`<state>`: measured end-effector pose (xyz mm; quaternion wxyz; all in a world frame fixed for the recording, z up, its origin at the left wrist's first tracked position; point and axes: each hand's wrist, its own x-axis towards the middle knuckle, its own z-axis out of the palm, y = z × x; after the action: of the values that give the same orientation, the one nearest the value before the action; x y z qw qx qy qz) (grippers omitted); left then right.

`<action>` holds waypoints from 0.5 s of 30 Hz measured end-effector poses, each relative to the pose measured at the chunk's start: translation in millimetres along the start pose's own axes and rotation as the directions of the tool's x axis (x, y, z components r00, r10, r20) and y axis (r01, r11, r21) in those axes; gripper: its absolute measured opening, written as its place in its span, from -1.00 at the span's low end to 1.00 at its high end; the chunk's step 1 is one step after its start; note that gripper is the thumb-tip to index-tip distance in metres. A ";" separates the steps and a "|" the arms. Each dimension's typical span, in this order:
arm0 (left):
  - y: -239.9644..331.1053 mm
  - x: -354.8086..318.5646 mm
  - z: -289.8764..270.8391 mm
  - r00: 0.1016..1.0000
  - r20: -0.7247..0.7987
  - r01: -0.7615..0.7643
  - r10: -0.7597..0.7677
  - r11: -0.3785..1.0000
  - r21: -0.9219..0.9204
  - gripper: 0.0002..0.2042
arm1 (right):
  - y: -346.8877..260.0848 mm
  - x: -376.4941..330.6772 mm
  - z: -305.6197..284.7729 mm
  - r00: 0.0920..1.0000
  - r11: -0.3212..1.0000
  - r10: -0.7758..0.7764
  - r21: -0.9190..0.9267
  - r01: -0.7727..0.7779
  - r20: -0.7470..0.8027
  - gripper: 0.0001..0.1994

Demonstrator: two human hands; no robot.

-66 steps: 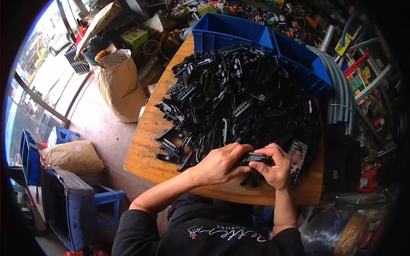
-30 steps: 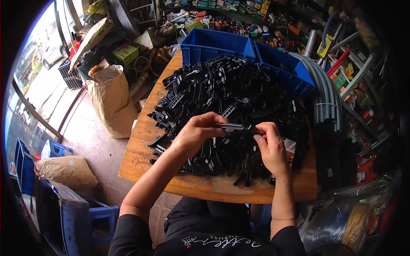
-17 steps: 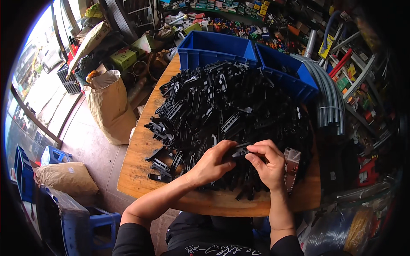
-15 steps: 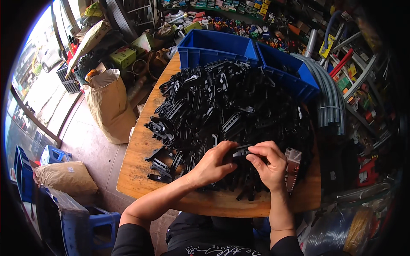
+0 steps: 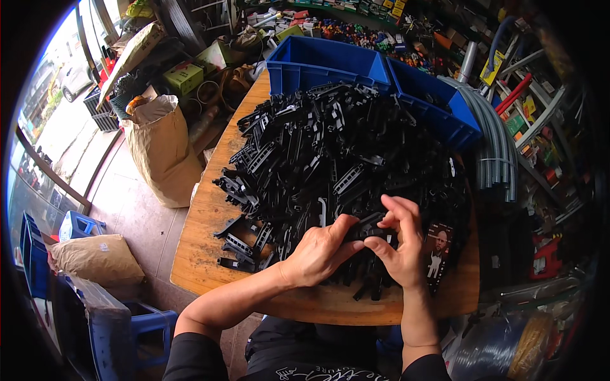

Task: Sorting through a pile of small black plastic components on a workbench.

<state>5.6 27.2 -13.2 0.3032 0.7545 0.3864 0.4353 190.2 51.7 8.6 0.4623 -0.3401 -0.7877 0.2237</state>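
Observation:
A big heap of black plastic parts (image 5: 330, 159) covers a round wooden table (image 5: 203, 235). My left hand (image 5: 321, 251) and my right hand (image 5: 397, 244) meet at the near edge of the heap, and both grip one black plastic part (image 5: 370, 227) between their fingertips. More loose black parts (image 5: 241, 244) lie spread on the wood to the left of my left hand. A small printed card (image 5: 437, 257) lies just right of my right hand.
Two blue plastic bins (image 5: 327, 63) (image 5: 432, 105) stand at the table's far side. A brown paper sack (image 5: 162, 149) stands on the floor to the left, with blue stools (image 5: 79, 225) nearby. Grey hoses (image 5: 492, 149) and cluttered shelves fill the right side.
My hands came back from reaching out over the heap to its near edge. They now hold a black part together, close in front of me.

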 end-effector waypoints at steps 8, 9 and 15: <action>-1.5 -3.4 1.4 0.991 -0.032 -0.130 0.131 0.991 0.024 -0.74 | -1.7 -2.5 -5.9 0.965 0.915 0.206 0.317 -0.249 0.165 -0.60; -0.1 -4.8 0.5 0.987 -0.025 -0.157 0.158 0.987 0.045 -0.71 | -3.0 -2.7 -6.1 0.976 0.933 0.170 0.298 -0.204 0.137 -0.63; -0.6 -6.3 0.3 0.950 -0.143 -0.274 0.277 0.961 0.039 -0.74 | -7.3 -4.0 -7.4 0.966 0.941 0.151 0.270 -0.205 0.209 -0.64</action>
<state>3.6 22.2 -16.4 0.2030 0.7699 0.3026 0.5240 195.7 44.1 14.6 0.4096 -0.3166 -0.7520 0.4080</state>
